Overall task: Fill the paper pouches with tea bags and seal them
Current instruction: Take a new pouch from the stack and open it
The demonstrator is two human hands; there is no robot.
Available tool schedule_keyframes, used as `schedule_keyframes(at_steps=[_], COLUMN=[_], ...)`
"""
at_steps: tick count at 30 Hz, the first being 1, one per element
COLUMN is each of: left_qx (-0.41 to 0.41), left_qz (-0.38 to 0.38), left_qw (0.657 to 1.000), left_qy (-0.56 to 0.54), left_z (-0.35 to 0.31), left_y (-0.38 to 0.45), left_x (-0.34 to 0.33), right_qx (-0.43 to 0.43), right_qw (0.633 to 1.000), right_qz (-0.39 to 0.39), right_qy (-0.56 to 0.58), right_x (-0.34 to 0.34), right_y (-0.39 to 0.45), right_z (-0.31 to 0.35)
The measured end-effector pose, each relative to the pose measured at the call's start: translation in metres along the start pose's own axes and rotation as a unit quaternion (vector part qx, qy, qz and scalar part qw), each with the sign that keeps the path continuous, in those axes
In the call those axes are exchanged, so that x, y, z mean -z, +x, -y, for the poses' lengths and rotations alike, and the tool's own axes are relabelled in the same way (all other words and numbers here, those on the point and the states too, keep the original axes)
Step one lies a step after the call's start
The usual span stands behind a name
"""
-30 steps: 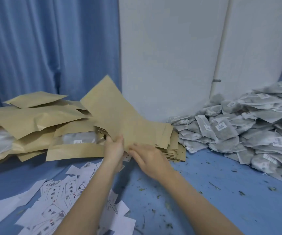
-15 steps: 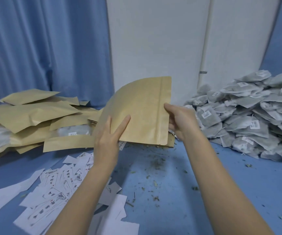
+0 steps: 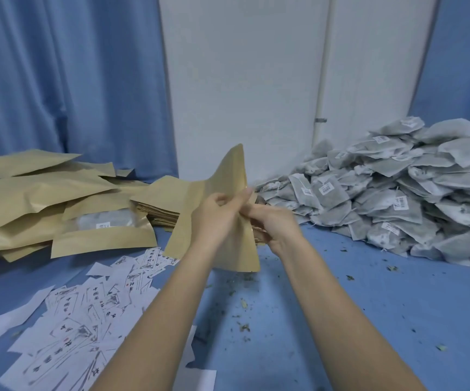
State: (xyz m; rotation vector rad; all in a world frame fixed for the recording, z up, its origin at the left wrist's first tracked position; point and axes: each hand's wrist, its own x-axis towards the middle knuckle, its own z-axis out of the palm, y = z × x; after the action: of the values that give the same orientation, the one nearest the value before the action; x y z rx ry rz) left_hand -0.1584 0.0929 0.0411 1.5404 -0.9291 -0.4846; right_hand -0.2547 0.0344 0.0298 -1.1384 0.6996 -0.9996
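An empty brown paper pouch (image 3: 229, 176) is held up over the blue surface, turned edge-on and bent. My left hand (image 3: 214, 215) pinches one side of its edge and my right hand (image 3: 270, 221) pinches the other side, fingertips meeting at the pouch's right edge. A large heap of grey tea bags (image 3: 392, 198) with small white labels lies to the right. A flat stack of empty pouches (image 3: 157, 204) sits just behind my hands.
Filled brown pouches (image 3: 59, 204) with clear windows are piled at the left. Loose printed paper labels (image 3: 92, 314) are scattered at the lower left. Tea crumbs dot the blue surface (image 3: 341, 306). Blue curtain and a white wall stand behind.
The pouch was lifted off the stack, held flat facing me, and is now turned edge-on. Both hands have come together at its right edge.
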Motion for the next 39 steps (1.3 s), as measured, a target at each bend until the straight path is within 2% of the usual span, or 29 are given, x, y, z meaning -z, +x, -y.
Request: schedule_keyframes(at_steps=[2, 4, 9, 14, 18, 20, 21, 22, 24, 26, 28, 30, 33, 35, 36, 39], left_qx=[-0.031, -0.060, -0.048, -0.081, -0.099, -0.106, -0.107, -0.107, -0.114, -0.130, -0.149, -0.172, -0.202, -0.217, -0.219, -0.217], left_qz=[-0.057, -0.075, -0.032, -0.003, -0.019, -0.018, -0.020, -0.020, -0.018, -0.018, -0.014, -0.013, -0.021, -0.014, -0.003, 0.007], left_qw=[0.995, 0.991, 0.998, 0.995, 0.988, 0.979, 0.975, 0.970, 0.959, 0.952, 0.947, 0.937, 0.927, 0.926, 0.924, 0.913], left_qy=[0.072, 0.096, 0.012, 0.055, 0.120, 0.171, 0.196, 0.218, 0.257, 0.277, 0.286, 0.303, 0.316, 0.310, 0.313, 0.345], left_z=[-0.004, -0.005, -0.003, 0.001, -0.002, -0.003, -0.003, -0.003, -0.003, -0.003, -0.004, -0.005, -0.005, -0.003, -0.004, -0.011], left_y=[-0.001, -0.003, -0.004, -0.012, -0.018, -0.019, -0.018, -0.018, -0.019, -0.021, -0.021, -0.020, -0.025, -0.025, -0.025, -0.022], left_x=[-0.005, -0.007, -0.011, -0.012, -0.012, -0.012, -0.014, -0.015, -0.021, -0.027, -0.031, -0.034, -0.035, -0.035, -0.034, -0.037], right_qx=[0.016, 0.019, -0.029, -0.103, -0.124, -0.056, 0.017, 0.100, 0.239, 0.295, 0.315, 0.314, 0.284, 0.241, 0.233, 0.295], right_qw=[1.000, 0.999, 0.996, 0.975, 0.970, 0.988, 0.994, 0.982, 0.901, 0.833, 0.815, 0.824, 0.861, 0.901, 0.909, 0.875], right_qz=[0.008, 0.020, 0.077, 0.167, 0.163, 0.134, 0.107, 0.068, -0.005, -0.031, -0.042, -0.048, -0.069, -0.059, -0.051, -0.061], right_qy=[-0.011, -0.023, -0.014, 0.103, 0.130, 0.061, -0.027, -0.144, -0.363, -0.467, -0.485, -0.470, -0.416, -0.357, -0.343, -0.380], right_x=[-0.001, 0.002, 0.013, 0.015, 0.016, 0.018, 0.018, 0.017, 0.014, 0.012, 0.017, 0.021, 0.030, 0.041, 0.045, 0.047], right_y=[-0.003, -0.006, -0.006, -0.006, -0.006, -0.007, -0.008, -0.009, -0.012, -0.015, -0.014, -0.013, -0.011, -0.008, -0.007, -0.011], right_z=[0.002, 0.005, 0.006, -0.004, -0.010, -0.011, -0.011, -0.011, -0.010, -0.008, -0.007, -0.007, -0.004, 0.000, 0.000, -0.003])
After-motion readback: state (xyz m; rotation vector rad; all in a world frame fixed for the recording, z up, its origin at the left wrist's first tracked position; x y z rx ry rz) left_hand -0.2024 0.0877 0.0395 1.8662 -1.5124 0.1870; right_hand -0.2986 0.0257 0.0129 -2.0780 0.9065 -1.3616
